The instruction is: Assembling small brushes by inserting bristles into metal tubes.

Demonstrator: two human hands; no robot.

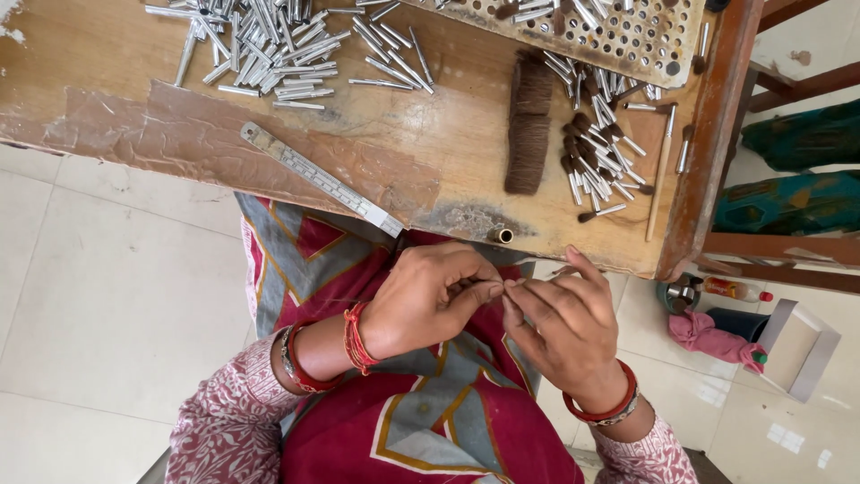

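My left hand [428, 300] and my right hand [560, 323] meet over my lap, just below the edge of the wooden table [179, 116]. Their fingertips pinch a small tuft of fine brown bristles [502, 285] between them; a thin thread seems to run off to the left. Both wrists wear red bangles. On the table above lie a flat bundle of brown bristle hair [528, 125], a pile of finished brush heads with metal ferrules [598, 157], and a heap of empty silver metal tubes [269, 49].
A steel ruler [322, 179] lies diagonally near the table's front edge, and a small brass tube [500, 236] stands at the edge. A perforated board [627, 31] holds ferrules at the back. On the tiled floor to the right are a pink cloth [712, 339], bottles and a box.
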